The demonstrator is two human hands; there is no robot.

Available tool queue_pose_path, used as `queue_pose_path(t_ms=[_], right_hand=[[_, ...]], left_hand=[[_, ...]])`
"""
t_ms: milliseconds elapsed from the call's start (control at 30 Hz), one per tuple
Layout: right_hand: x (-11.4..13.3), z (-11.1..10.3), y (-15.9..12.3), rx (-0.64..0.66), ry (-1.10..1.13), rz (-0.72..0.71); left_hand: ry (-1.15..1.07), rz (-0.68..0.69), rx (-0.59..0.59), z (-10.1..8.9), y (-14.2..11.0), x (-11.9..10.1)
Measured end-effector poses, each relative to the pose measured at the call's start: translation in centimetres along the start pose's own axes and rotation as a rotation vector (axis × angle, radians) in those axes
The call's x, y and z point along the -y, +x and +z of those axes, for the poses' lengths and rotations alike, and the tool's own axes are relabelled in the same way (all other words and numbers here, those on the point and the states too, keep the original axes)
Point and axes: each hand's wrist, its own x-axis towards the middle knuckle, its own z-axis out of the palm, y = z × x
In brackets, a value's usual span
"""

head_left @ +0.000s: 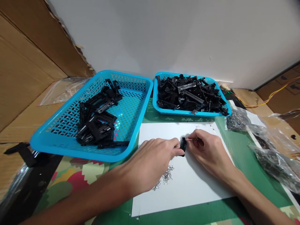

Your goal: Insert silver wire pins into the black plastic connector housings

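Over a white sheet (199, 187), my left hand (157, 159) pinches a small black plastic part (183, 147) between thumb and fingers. My right hand (208, 150) is closed at the part's upper right edge. A thin, shiny metal wire piece (188, 139) shows between its fingertips and the black part; its exact shape is too small to make out. Below my left hand lies a loose heap of small bent metal wire pieces (167, 175), partly covered by that hand.
Left, a blue basket (142, 125) holds several black plastic parts (98, 122). A fuller blue basket (164, 111) stands by the wall. Plastic bags of small metal pieces (236, 120) lie right, near a yellow cable (267, 101). Another black part (23, 153) sits far left.
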Motion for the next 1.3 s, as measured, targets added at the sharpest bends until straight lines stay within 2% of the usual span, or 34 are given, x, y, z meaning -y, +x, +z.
queue_pose_path(t_ms=[200,367,500,633,767,867,933,1033,1300], right_hand=[[0.2,0.1,0.0,0.053,-0.024,0.008],[0.6,-1.3,0.4,0.131,0.039,0.018],[0.2,-2.2,0.5,0.141,0.051,0.021],[-0.5,-2.5,0.6,0.043,0.044,0.009],[-1.0,-2.1,0.5,-0.178,-0.005,-0.054],[-0.7,-1.4,0.4,-0.279,0.144,0.043],[-0.2,-0.9,0.3,-0.288,0.346,0.147],[0.4,-0.3,0.4,-0.231,0.603,0.244],[0.9,0.1,0.7,-0.189,0.602,0.213]], left_hand=[[0.008,0.000,0.016,0.1,-0.1,0.0],[0.020,0.052,-0.030,0.4,-0.4,0.2],[0.035,0.076,-0.044,0.3,-0.4,0.4],[0.017,0.098,-0.044,0.4,-0.4,0.6],[0.013,0.094,-0.059,0.6,-0.4,0.9],[0.023,0.098,-0.065,0.7,-0.4,1.0],[0.022,0.092,-0.056,0.7,-0.3,0.9],[0.013,0.083,-0.044,0.5,-0.3,0.7],[0.034,0.127,-0.082,0.8,-0.2,1.0]])
